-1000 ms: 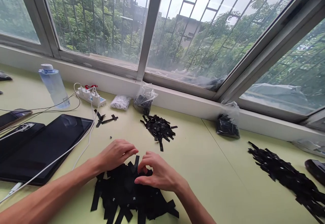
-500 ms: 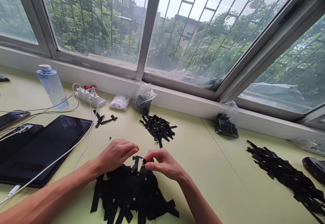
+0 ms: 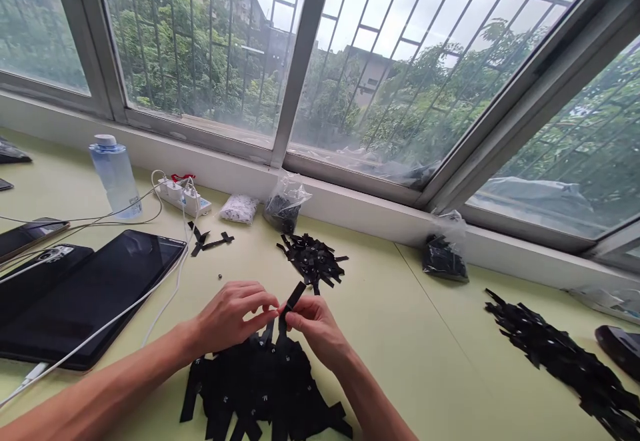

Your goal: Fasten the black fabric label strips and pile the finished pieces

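Note:
A short black fabric strip (image 3: 295, 296) is pinched between the thumb and fingers of my right hand (image 3: 316, 326), its free end pointing up and away. The fingertips of my left hand (image 3: 235, 318) come together at the strip's left edge, thumb and forefinger closed on it. Just below both hands lies a wide heap of black fabric strips (image 3: 245, 388), several marked with a small white M. Beyond my hands is a smaller pile of black strips (image 3: 315, 258). The part of the strip under my fingers is hidden.
On the left are a tablet (image 3: 110, 294), phones, white cables and a water bottle (image 3: 117, 178). A power strip (image 3: 185, 198), a white packet (image 3: 239, 208) and plastic bags (image 3: 285, 208) line the sill. A long black pile (image 3: 560, 348) lies at right.
A black strip now stands up in my right fingers, where only a small dark end showed before. My left hand has moved right to meet it. The view has shifted slightly.

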`<action>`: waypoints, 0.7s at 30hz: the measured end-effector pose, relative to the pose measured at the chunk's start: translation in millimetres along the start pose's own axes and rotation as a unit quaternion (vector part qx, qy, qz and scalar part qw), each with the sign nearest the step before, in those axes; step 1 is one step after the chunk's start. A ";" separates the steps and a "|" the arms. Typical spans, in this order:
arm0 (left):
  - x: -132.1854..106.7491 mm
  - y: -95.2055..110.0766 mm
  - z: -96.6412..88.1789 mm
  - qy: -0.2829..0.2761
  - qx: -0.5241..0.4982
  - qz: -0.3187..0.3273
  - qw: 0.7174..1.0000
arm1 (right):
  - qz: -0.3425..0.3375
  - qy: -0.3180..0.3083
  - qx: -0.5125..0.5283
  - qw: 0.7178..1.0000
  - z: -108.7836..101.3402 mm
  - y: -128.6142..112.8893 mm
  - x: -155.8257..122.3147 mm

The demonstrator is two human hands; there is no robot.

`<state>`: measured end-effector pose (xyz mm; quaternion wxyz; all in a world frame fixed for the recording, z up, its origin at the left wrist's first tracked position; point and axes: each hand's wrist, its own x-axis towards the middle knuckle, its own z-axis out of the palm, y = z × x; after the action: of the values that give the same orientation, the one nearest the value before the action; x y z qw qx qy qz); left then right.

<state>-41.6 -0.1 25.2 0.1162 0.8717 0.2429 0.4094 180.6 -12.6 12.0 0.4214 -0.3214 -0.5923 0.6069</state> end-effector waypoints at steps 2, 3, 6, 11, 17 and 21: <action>-0.4 -0.6 0.0 -0.009 -0.015 -0.019 1.000 | -0.007 0.017 0.008 1.000 2.5 2.3 1.2; -0.7 -0.7 0.1 -0.009 -0.024 -0.031 0.999 | -0.010 0.023 0.013 1.000 3.6 2.4 1.9; -1.6 -0.5 1.8 -0.005 -0.063 -0.074 0.995 | -0.010 0.027 0.031 0.999 6.8 0.1 3.5; -3.1 -0.6 9.2 0.006 -0.124 -0.108 0.986 | -0.003 0.039 0.053 0.998 10.4 -0.8 4.4; -2.7 -0.5 13.6 0.022 -0.156 -0.109 0.981 | -0.002 0.052 0.051 0.997 13.5 0.0 3.2; -2.0 -0.6 12.5 0.029 -0.159 -0.111 0.981 | -0.005 0.073 0.021 0.997 17.3 -4.2 2.6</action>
<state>-33.2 -0.7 15.7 0.2911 0.7972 0.2732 0.4529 164.6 -18.2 18.0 0.4735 -0.3530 -0.5487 0.5918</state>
